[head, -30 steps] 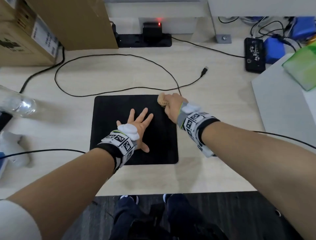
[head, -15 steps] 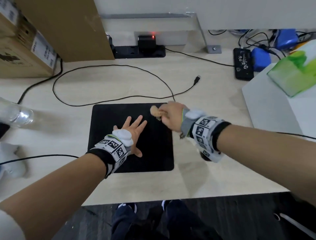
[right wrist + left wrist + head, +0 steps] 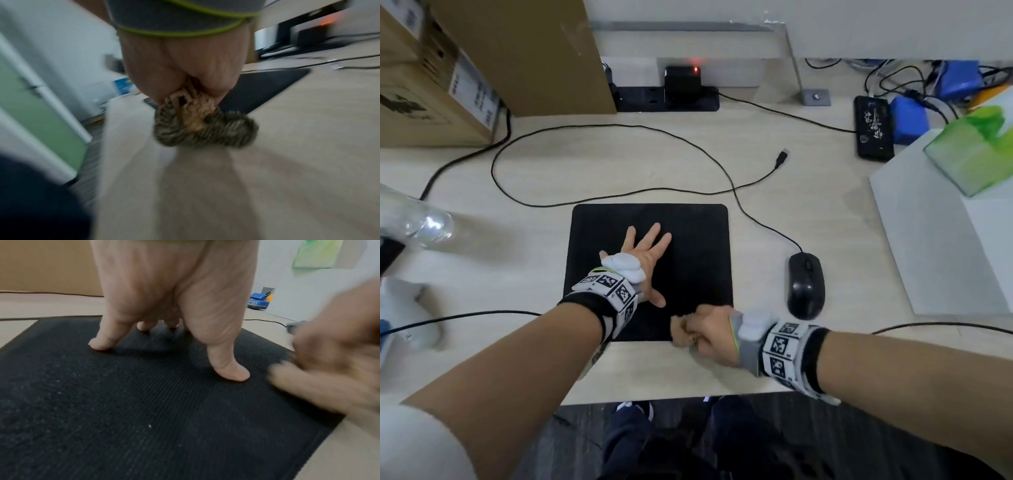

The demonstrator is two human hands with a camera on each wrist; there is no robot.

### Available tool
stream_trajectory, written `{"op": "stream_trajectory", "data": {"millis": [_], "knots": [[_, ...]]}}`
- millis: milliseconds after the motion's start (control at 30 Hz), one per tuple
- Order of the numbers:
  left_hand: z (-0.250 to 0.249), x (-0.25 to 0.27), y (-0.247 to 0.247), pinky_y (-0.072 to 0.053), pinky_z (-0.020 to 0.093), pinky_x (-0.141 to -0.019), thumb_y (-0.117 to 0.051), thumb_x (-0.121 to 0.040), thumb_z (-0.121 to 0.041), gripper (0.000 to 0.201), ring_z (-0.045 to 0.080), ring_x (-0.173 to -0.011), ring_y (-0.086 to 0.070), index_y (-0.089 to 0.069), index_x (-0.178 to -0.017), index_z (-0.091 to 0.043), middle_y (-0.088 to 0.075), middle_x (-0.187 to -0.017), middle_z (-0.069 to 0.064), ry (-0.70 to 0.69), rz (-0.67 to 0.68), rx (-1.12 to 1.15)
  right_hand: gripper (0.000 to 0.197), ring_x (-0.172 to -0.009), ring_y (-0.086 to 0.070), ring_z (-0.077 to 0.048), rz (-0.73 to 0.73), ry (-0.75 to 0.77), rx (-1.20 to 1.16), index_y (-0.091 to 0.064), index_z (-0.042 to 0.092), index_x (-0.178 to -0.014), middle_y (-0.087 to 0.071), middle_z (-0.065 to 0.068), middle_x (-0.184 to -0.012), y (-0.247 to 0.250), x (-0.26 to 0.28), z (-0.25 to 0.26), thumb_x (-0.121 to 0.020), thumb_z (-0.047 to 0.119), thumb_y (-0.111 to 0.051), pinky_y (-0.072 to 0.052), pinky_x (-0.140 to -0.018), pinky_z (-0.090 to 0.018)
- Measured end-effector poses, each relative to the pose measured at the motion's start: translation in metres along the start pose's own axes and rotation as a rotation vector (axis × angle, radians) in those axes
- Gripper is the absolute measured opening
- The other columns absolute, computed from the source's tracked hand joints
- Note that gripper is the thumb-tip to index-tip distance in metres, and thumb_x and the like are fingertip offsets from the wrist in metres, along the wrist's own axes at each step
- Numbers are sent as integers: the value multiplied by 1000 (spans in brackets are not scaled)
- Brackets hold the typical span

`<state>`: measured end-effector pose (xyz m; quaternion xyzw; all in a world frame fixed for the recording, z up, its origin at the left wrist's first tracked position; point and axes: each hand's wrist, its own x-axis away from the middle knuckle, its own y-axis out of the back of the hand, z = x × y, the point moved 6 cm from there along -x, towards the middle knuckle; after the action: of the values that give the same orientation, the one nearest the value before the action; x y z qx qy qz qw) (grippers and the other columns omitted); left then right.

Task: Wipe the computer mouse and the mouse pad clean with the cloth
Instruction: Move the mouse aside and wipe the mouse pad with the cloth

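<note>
Fingers [image 3: 226, 369] of the left hand [image 3: 643, 260] are lying spread flat, pinning the mouse pad [image 3: 688, 240] to the tabletop [image 3: 756, 171]; the right hand [image 3: 710, 330] is gripping the bunched cloth [image 3: 681, 329] at the pad's near edge (mouse [image 3: 805, 286] beside it, untouched). Overlapping, firmly pressed strokes should serve best.

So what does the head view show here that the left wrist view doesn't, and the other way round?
Only the head view shows the whole desk: the full outline of the mouse pad, the whole computer mouse lying on the desk to its right, and the loose USB plug of its cable. Only the left wrist view shows pale specks on the pad's ribbed surface and the left hand pressing down with its fingertips. Both show the right hand holding the cloth at the pad's near right corner, blurred in the wrist view.
</note>
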<state>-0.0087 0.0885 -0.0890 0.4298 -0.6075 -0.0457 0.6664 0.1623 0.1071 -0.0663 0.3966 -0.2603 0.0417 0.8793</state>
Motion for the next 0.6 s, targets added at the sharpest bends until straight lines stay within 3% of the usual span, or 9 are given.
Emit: {"op": "stream_trajectory", "data": {"millis": [100,233,400,500,600], "knots": [[3,0,3,-19,69,-109,-83,-62,-51,128,25,-147,18,11,-149,-40,25,-156,-20,-27,-36,1,30,-92,-61,-29,22,-35,58,-67,20,-110,-63,-6,-104,17,-4,-1,-85,23,-51,-49,-75,-34],[25,6,26,-15,54,-118,-80,-67,-50,124,22,-149,10,5,-153,-26,16,-160,-11,-19,-154,13,31,-87,-62,-31,-275,-125,52,-60,26,-110,-58,-5,-100,93,-57,-25,-82,29,-50,-51,-78,-39],[74,14,27,-12,48,-120,-80,-66,-50,124,26,-149,9,5,-153,-25,15,-161,-4,-5,-133,-50,31,-82,-60,-32,-364,-112,79,-56,25,-117,-52,-8,-105,138,-144,6,-87,22,-49,-46,-70,-31],[82,11,16,-11,49,-120,-81,-65,-51,128,26,-148,13,9,-152,-29,18,-160,-5,-56,-153,9,31,-80,-57,-33,-352,-63,119,-57,20,-118,-48,-12,-109,130,-181,39,-88,19,-48,-42,-68,-30],[87,7,16,-7,49,-119,-81,-64,-50,128,26,-148,15,9,-153,-30,16,-161,-5,-76,-163,41,25,-75,-50,-30,-250,-18,106,-57,23,-103,-43,-6,-98,111,-209,56,-84,15,-43,-42,-67,-33]]}}
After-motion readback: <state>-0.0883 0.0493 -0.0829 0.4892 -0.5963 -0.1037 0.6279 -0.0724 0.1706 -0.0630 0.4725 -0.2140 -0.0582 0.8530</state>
